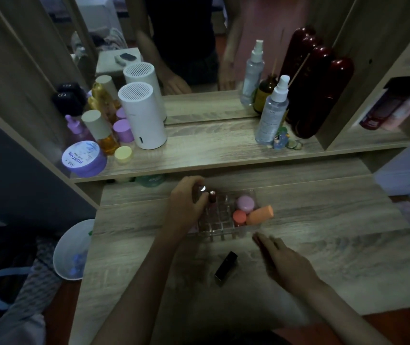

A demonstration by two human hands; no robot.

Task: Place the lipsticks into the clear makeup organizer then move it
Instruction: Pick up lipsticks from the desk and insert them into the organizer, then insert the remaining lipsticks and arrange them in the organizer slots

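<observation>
The clear makeup organizer [224, 231] sits mid-desk, a grid of small cells. My left hand [186, 207] is over its left side, closed on a lipstick with a shiny cap [201, 189]. A dark red lipstick [212, 196] stands upright in a cell right beside my fingers. On the desk just in front of the organizer lies a black lipstick [226, 267]. My right hand [283, 260] hovers to the right of it, fingers apart and slightly blurred, holding nothing.
In the organizer's right part are a pink jar [245, 204], a small coral jar [239, 217] and an orange sponge [260, 215]. The shelf behind carries bottles, a white cylinder [143, 115], a purple tub [84, 159] and a mirror. A white bin [73, 247] stands left of the desk.
</observation>
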